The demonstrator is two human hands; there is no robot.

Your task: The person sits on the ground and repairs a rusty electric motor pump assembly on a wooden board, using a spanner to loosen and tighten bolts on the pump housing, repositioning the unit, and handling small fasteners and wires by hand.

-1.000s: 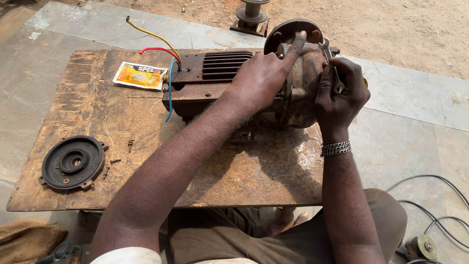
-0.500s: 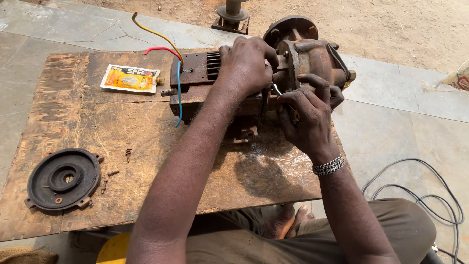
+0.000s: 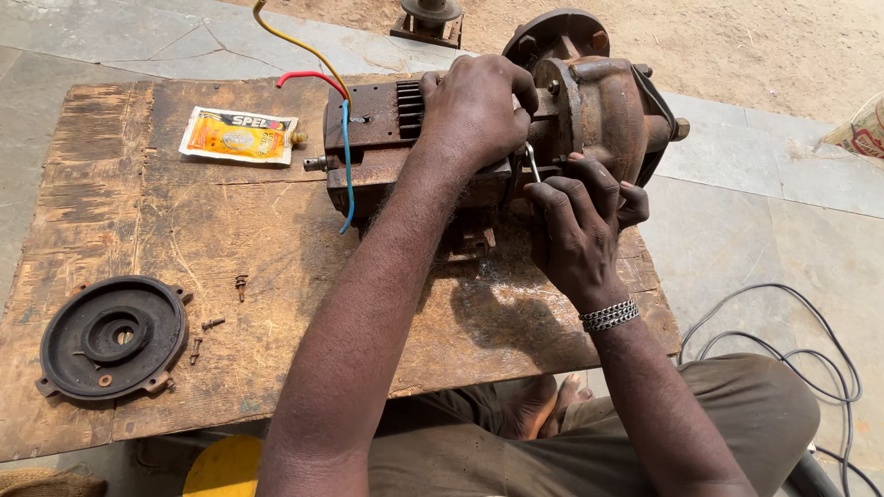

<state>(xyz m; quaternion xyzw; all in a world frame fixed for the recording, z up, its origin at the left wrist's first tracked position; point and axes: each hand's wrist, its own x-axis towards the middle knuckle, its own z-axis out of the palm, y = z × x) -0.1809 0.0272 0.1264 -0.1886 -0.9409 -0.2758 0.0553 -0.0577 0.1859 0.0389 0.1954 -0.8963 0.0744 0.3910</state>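
Note:
A rusty brown electric motor with a pump housing (image 3: 589,101) lies on a worn wooden board (image 3: 138,212). My left hand (image 3: 474,106) rests on top of the motor body and grips it. My right hand (image 3: 580,225) is at the motor's near side, closed around a thin metal tool (image 3: 532,164) whose tip sits at the joint between motor and housing. A metal bracelet is on my right wrist. Yellow, red and blue wires (image 3: 318,78) stick out of the motor's left end.
A round black end cover (image 3: 110,336) lies at the board's left front, with a few loose screws (image 3: 226,299) beside it. A yellow sachet (image 3: 239,135) lies at the back. Grey cables (image 3: 792,354) curl on the stone floor at the right. A yellow object (image 3: 226,465) shows below the board.
My right hand has dropped from the top of the housing to the motor's near side with the tool. My left hand has shifted onto the motor body. The camera has moved closer.

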